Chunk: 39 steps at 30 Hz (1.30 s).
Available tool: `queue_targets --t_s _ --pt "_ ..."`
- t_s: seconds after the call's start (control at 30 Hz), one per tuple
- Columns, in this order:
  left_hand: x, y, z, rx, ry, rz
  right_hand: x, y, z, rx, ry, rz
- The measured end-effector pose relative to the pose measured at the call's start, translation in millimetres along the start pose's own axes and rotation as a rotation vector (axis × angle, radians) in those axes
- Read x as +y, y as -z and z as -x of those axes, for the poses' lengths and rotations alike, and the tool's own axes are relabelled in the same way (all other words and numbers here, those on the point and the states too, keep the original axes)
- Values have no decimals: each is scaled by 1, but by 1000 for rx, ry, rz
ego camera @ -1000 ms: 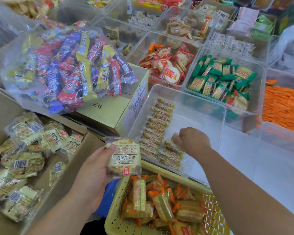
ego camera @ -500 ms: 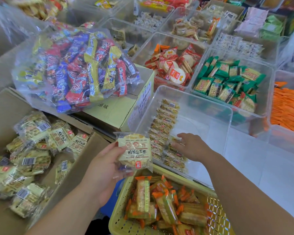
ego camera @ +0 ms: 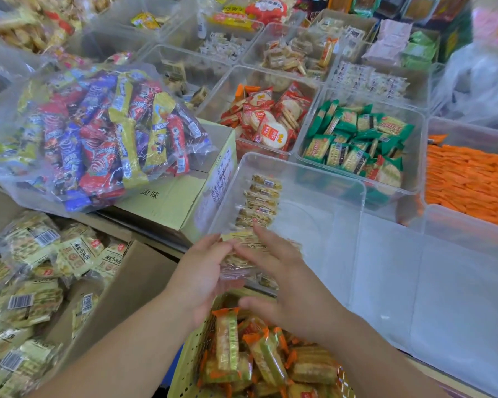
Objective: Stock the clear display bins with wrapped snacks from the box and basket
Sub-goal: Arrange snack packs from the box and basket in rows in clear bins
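Fingers (ego camera: 258, 235) straight, right hand (ego camera: 273, 272) touches pack (ego camera: 234, 262) left hand (ego camera: 200, 272) holds.

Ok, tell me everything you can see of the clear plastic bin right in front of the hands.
The clear plastic bin, round-cornered, stands upright beside the yellow cardboard box. A row of pale wrapped snack packets lines its left wall; most of its floor is bare. At its near-left corner the left hand holds another packet, the right hand touching it.
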<state>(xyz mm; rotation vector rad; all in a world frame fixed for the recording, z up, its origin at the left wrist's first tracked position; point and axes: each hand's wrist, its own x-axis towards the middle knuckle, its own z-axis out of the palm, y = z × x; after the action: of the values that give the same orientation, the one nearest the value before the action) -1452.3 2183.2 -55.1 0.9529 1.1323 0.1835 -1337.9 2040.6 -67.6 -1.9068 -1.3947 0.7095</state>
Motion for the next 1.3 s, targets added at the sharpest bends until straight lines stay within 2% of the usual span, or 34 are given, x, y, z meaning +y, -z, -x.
queue_targets --t_s 0.07,0.13,0.23,0.27,0.33,0.4,0.47,0.6,0.73,0.9,1.1,1.2,1.3 --pt "-1 -6 -2 -56 -51 -177 4 -1 -2 164 -30 -19" --pt "-2 -3 -4 -41 -181 -436 14 7 -5 261 -61 -54" --pt "-8 14 -10 89 -464 -1065 37 29 -14 336 -177 0" --pt "-12 19 -12 125 -499 -1215 47 36 -18 381 -232 53" --pt "-23 27 -18 114 -409 -1335 71 49 -30 419 -342 174" --pt "-33 32 -23 41 -260 -1284 91 53 -44 317 -447 247" --pt "-40 35 -24 -4 -189 -1195 105 46 -56 167 -513 286" --pt "-42 37 -26 1 -196 -1187 119 23 -71 -151 -564 378" --pt "-39 38 -25 -41 -159 -1197 120 6 -80 -270 -589 363" --pt "-44 39 -27 -46 -168 -1196 118 -14 -77 -208 -609 318" --pt "-38 48 -22 -96 -198 -1179 94 -9 -75 -157 -658 448" --pt "-32 62 4 -97 -329 -1117 68 -9 -72 27 -641 409" --pt "-26 93 40 -50 -573 -990 19 -27 -69 239 -447 307"
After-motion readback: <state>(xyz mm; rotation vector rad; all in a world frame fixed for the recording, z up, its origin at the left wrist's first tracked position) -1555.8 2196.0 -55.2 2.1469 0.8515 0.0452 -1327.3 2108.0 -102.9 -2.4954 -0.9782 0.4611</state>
